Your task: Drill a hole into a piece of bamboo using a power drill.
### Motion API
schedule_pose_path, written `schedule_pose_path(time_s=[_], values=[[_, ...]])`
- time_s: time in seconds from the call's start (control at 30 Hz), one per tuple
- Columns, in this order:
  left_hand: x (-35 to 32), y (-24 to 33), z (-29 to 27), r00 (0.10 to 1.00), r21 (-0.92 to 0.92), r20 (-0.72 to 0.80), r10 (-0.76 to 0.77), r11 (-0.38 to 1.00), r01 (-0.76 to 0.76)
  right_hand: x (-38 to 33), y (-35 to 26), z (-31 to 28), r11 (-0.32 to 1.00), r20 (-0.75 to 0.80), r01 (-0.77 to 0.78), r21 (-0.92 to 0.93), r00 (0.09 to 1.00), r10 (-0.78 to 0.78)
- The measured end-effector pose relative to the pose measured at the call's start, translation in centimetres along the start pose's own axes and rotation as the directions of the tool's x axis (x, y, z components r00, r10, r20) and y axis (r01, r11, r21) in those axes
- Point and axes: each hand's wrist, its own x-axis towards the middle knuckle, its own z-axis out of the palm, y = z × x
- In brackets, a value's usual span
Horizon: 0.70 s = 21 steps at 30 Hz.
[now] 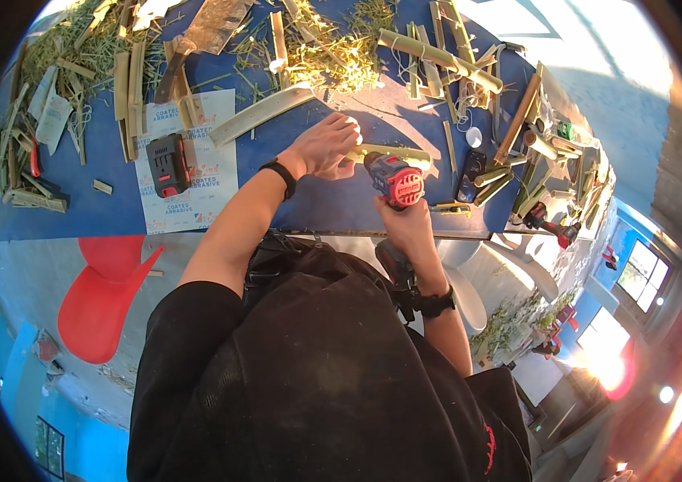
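My left hand (326, 148) is closed around one end of a short bamboo piece (409, 152), which lies along the near part of the blue table. In my right hand (410, 233) is a red and black cordless drill (397, 183), gripped by its handle, with the battery below the table edge. The drill's nose points away from me at the bamboo, close to my left fingers. Whether the bit touches the bamboo is hard to see. A split bamboo strip (265, 112) lies beyond my left wrist.
Left on the blue table (277, 213), a battery pack (168, 165) rests on a printed paper sheet (211, 210). A cleaver (196, 40), shavings and bamboo pieces lie behind. At right are a phone (471, 175), a yellow cutter (450, 210) and another drill (551, 225). Chairs (100, 309) stand below.
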Motion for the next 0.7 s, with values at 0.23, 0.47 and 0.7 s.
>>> schedule_pose_path(time_s=[0.23, 0.47, 0.7], values=[[0.05, -0.03, -0.06, 1.000, -0.015, -0.014, 0.008, 1.000, -0.008, 0.02, -0.18, -0.14, 0.998, 0.030, -0.029, -0.055, 0.999, 0.031], [0.09, 0.09, -0.07, 1.000, -0.019, -0.018, 0.006, 1.000, -0.006, -0.08, -0.19, 0.00, 0.999, 0.012, -0.022, -0.050, 1.000, 0.022], [0.04, 0.08, -0.11, 1.000, -0.008, -0.006, 0.003, 1.000, -0.003, -0.05, -0.13, 0.08, 1.000, -0.007, -0.012, -0.005, 1.000, 0.012]])
